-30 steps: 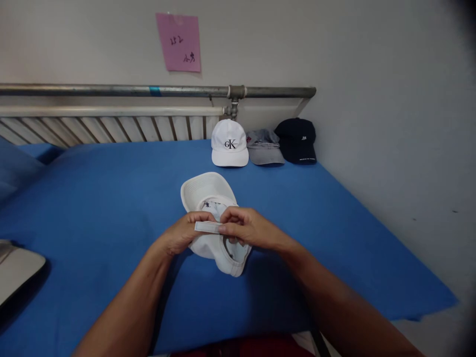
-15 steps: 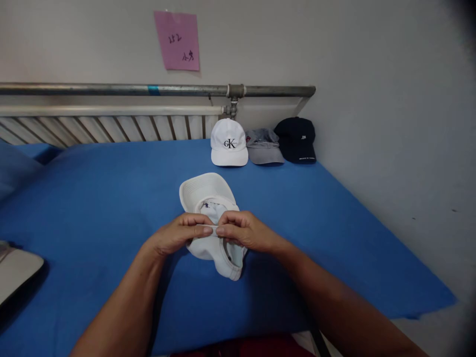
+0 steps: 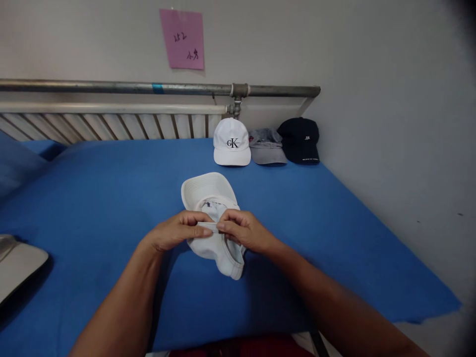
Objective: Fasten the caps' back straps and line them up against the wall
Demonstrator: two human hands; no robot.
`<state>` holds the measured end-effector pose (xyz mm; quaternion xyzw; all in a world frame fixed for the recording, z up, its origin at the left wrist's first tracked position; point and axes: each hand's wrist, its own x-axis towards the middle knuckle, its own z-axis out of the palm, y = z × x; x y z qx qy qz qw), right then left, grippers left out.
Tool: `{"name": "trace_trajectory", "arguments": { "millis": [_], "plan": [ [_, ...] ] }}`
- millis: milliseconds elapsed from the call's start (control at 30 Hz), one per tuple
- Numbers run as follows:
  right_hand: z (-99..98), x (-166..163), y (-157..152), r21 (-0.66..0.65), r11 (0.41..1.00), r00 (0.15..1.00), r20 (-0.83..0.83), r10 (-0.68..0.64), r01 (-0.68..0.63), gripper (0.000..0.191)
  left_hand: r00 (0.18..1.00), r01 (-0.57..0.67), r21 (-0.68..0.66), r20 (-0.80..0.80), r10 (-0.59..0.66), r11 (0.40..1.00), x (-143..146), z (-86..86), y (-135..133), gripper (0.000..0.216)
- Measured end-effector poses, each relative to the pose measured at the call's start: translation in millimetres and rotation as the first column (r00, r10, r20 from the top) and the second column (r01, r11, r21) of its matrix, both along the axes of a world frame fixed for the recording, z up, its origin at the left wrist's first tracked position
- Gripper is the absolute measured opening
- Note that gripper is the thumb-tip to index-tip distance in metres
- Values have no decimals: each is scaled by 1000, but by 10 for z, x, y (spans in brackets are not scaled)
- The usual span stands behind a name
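Note:
A white baseball cap (image 3: 211, 191) lies upside down on the blue-covered surface, its brim pointing away from me and its inside showing. My left hand (image 3: 182, 229) pinches the band at the back of the cap between thumb and fingers. Close beside it, my right hand (image 3: 243, 229) grips the same band, the thumb on top. A short pale stretch of strap shows between the two thumbs. The back opening of the cap hangs toward me, below my right hand. My fingertips behind the band are partly hidden.
At the back stand a white cap with black letters (image 3: 232, 144), a grey cap (image 3: 268, 147) and a black cap (image 3: 299, 140) in a row. Another pale cap (image 3: 20, 265) is cut off at the left edge. Behind the blue sheet (image 3: 111, 198) run a metal pipe (image 3: 193, 89) and a radiator (image 3: 130, 126).
The right thumb has shifted slightly up and right along the band, so more of the strap shows between the thumbs. The view has turned slightly left.

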<state>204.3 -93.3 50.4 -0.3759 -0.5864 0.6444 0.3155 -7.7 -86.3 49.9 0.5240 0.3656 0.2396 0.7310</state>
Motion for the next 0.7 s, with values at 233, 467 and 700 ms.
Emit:
{"name": "trace_trajectory", "arguments": {
  "millis": [233,467,700],
  "plan": [
    [-22,57,40,49,998,999,13,44,-44,18,997,-52,68,64,47,996,-118,50,4,33],
    [54,87,13,665,734,945,310,-109,-133,19,990,-117,57,90,112,991,-33,-23,-2,36],
    [-20,85,5,710,677,959,282,-16,-197,14,973,110,325,-228,-35,939,18,50,-8,35]
  ]
}}
